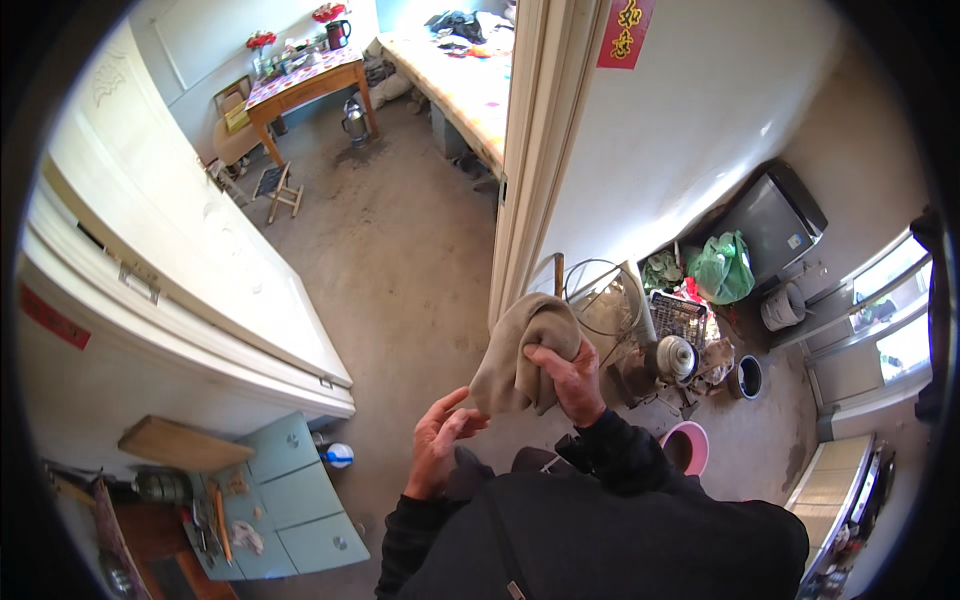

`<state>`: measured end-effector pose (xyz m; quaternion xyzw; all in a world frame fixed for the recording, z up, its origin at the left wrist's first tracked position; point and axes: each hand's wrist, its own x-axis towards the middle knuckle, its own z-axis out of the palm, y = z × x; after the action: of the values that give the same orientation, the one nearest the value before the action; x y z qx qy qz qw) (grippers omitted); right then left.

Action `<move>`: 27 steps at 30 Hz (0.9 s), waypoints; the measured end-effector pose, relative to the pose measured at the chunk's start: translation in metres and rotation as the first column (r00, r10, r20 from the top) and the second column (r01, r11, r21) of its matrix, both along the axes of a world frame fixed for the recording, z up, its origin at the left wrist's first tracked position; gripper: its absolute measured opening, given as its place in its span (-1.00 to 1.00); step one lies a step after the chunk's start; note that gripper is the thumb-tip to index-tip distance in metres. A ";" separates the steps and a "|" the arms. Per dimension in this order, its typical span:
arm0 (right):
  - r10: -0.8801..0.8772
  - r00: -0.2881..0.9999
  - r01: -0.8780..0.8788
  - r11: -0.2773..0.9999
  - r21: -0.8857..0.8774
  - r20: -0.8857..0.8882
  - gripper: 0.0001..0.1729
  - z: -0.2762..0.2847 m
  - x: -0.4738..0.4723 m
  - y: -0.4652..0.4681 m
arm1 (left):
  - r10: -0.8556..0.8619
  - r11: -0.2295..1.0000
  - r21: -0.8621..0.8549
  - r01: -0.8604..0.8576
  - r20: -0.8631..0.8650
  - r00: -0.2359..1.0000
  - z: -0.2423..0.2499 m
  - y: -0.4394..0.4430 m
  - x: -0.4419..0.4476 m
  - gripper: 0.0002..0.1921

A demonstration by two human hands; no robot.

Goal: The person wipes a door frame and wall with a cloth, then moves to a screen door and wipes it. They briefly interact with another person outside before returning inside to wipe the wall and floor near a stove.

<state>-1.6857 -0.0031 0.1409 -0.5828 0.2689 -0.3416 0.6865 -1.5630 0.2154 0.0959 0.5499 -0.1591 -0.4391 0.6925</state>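
My right hand [574, 379] grips a folded beige-brown cloth [499, 356], its thumb pressed over the folds. The cloth hangs in front of my body, above the bare floor of a doorway. To its lower left is my left hand [442, 439], palm turned towards the cloth and fingers spread. The left fingertips lie close to the cloth's lower left corner; whether they touch it cannot be told. Nothing is held in that hand.
An open white door [225, 232] stands left, a door frame [536, 150] ahead. At right are a metal kettle [676, 357], a pink basin [686, 446] and a green plastic bag [724, 268]. A pale blue cabinet [300, 487] stands lower left. Beyond the doorway is a table [304, 88].
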 end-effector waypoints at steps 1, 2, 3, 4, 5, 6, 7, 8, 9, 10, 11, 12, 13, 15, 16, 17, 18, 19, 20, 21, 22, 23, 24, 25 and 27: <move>-0.045 0.999 0.044 0.999 -0.031 -0.028 -0.71 0.004 0.010 -0.005 | 0.003 1.000 0.015 -0.003 -0.011 1.000 -0.003 0.002 0.014 -0.50; -0.124 0.991 0.116 0.985 -0.131 -0.052 -0.70 0.009 0.021 -0.012 | 0.029 0.999 0.023 -0.029 -0.014 0.999 -0.006 0.001 0.026 -0.56; -0.154 0.988 0.150 0.982 -0.117 -0.024 -0.67 0.015 0.031 -0.022 | 0.036 0.999 0.021 -0.035 -0.031 0.999 -0.009 -0.001 0.037 -0.58; -0.185 0.983 0.185 0.975 -0.124 0.015 -0.64 0.021 0.043 -0.034 | 0.043 0.999 0.024 -0.042 -0.041 0.998 -0.011 -0.002 0.048 -0.59; -0.214 0.975 0.219 0.967 -0.129 0.056 -0.61 0.029 0.055 -0.047 | 0.053 0.998 0.040 -0.051 -0.050 0.997 -0.013 -0.005 0.059 -0.61; -0.265 0.963 0.270 0.950 -0.158 0.052 -0.58 0.038 0.065 -0.061 | 0.046 0.999 0.025 -0.045 -0.046 0.998 -0.014 -0.009 0.068 -0.62; -0.302 0.950 0.311 0.929 -0.200 0.075 -0.55 0.049 0.075 -0.077 | 0.040 0.999 0.023 -0.039 -0.043 0.998 -0.015 -0.012 0.077 -0.63; -0.376 0.924 0.382 0.882 -0.278 0.077 -0.53 0.062 0.086 -0.096 | 0.037 0.999 0.018 -0.036 -0.037 0.999 -0.016 -0.016 0.085 -0.65; -0.426 0.898 0.436 0.823 -0.364 0.113 -0.52 0.076 0.098 -0.117 | 0.028 0.999 0.023 -0.027 -0.041 0.999 -0.017 -0.021 0.092 -0.65; -0.472 0.863 0.499 0.738 -0.454 0.182 -0.51 0.091 0.111 -0.139 | 0.022 0.999 0.028 -0.021 -0.042 0.999 -0.018 -0.026 0.099 -0.65; -0.527 0.815 0.567 0.646 -0.511 0.239 -0.51 0.105 0.123 -0.160 | 0.016 0.999 0.035 -0.015 -0.041 0.999 -0.018 -0.030 0.105 -0.65; -0.527 0.800 0.590 0.600 -0.541 0.288 -0.53 0.117 0.134 -0.177 | -0.003 0.999 0.034 0.005 -0.042 0.999 -0.017 -0.035 0.112 -0.65; -0.526 0.779 0.618 0.548 -0.564 0.341 -0.54 0.128 0.143 -0.194 | -0.019 0.999 0.032 0.021 -0.039 0.999 -0.016 -0.040 0.120 -0.65; -0.595 0.722 0.658 0.432 -0.617 0.353 -0.56 0.133 0.165 -0.213 | -0.039 0.999 0.032 0.040 -0.021 0.999 -0.012 -0.050 0.137 -0.65; -0.651 0.660 0.681 0.308 -0.664 0.374 -0.56 0.128 0.179 -0.218 | -0.048 0.998 0.033 0.048 -0.010 0.999 -0.009 -0.056 0.145 -0.65; -0.703 0.589 0.691 0.184 -0.699 0.398 -0.56 0.124 0.191 -0.226 | -0.060 0.998 0.029 0.060 0.008 0.998 -0.006 -0.063 0.154 -0.65; -0.713 0.602 0.645 0.168 -0.746 0.359 -0.57 0.111 0.194 -0.226 | -0.058 0.998 0.038 0.057 0.017 0.998 -0.002 -0.070 0.163 -0.66; -0.709 0.612 0.645 0.191 -0.740 0.350 -0.58 0.097 0.195 -0.223 | -0.071 0.996 0.047 0.069 0.034 0.997 0.002 -0.078 0.173 -0.66; -0.718 0.613 0.634 0.199 -0.747 0.329 -0.57 0.082 0.194 -0.221 | -0.084 0.995 0.054 0.082 0.052 0.995 0.007 -0.086 0.181 -0.67; -0.723 0.610 0.629 0.195 -0.753 0.322 -0.57 0.068 0.195 -0.218 | -0.097 0.993 0.070 0.092 0.070 0.993 0.012 -0.095 0.189 -0.67; -0.730 0.601 0.621 0.170 -0.765 0.325 -0.55 0.056 0.196 -0.216 | -0.127 0.989 0.088 0.119 0.092 0.988 0.019 -0.105 0.199 -0.68; -0.736 0.603 0.618 0.188 -0.763 0.308 -0.54 0.047 0.195 -0.213 | -0.150 0.988 0.044 0.145 0.135 0.979 0.026 -0.118 0.207 -0.67; -0.726 0.618 0.616 0.210 -0.760 0.301 -0.54 0.040 0.194 -0.210 | -0.169 0.986 0.029 0.167 0.176 0.970 0.034 -0.129 0.214 -0.66; -0.721 0.626 0.619 0.226 -0.752 0.299 -0.55 0.039 0.192 -0.209 | -0.182 0.982 -0.011 0.189 0.226 0.957 0.043 -0.144 0.219 -0.65; -0.723 0.629 0.623 0.248 -0.742 0.286 -0.61 0.047 0.189 -0.208 | -0.241 0.956 -0.091 0.279 0.302 0.922 0.068 -0.179 0.236 -0.66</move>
<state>-1.4967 -0.2114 0.1882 -0.6661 0.3493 -0.6474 0.1233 -1.3271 0.0362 0.1640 0.5349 -0.3586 -0.4309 0.6321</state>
